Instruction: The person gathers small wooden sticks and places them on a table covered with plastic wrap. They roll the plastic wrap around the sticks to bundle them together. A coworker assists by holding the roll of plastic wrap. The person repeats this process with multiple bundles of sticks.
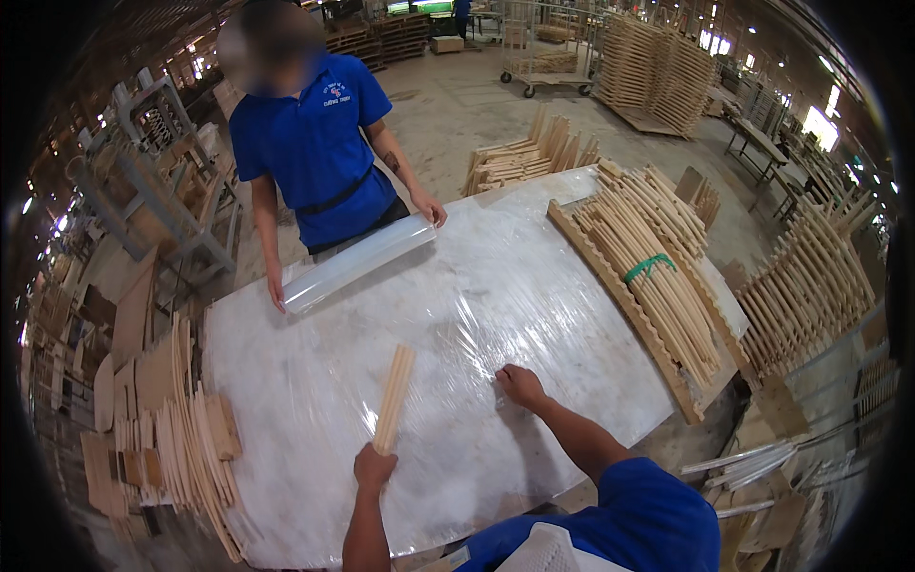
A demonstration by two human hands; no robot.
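Observation:
My left hand [375, 465] is closed around the lower end of a small bundle of pale wooden sticks [394, 396], which points away from me over the table. To the right, my right hand [521, 385] is closed, its fingers pinched at the clear plastic film [472, 319]. The film lies wrinkled and shiny across the pale tabletop [591, 315]. At the far left side of the table, a co-worker [319, 143] in a blue shirt holds a roll of clear film [362, 264] by both ends.
A notched wooden rack [624, 310] on the table's right side carries many wooden rods [653, 276], some bound with a green band [650, 268]. Wooden strips [186, 439] stack at the left edge. More rods [529, 157] stand beyond the table, with a wheeled cart [548, 57] farther back.

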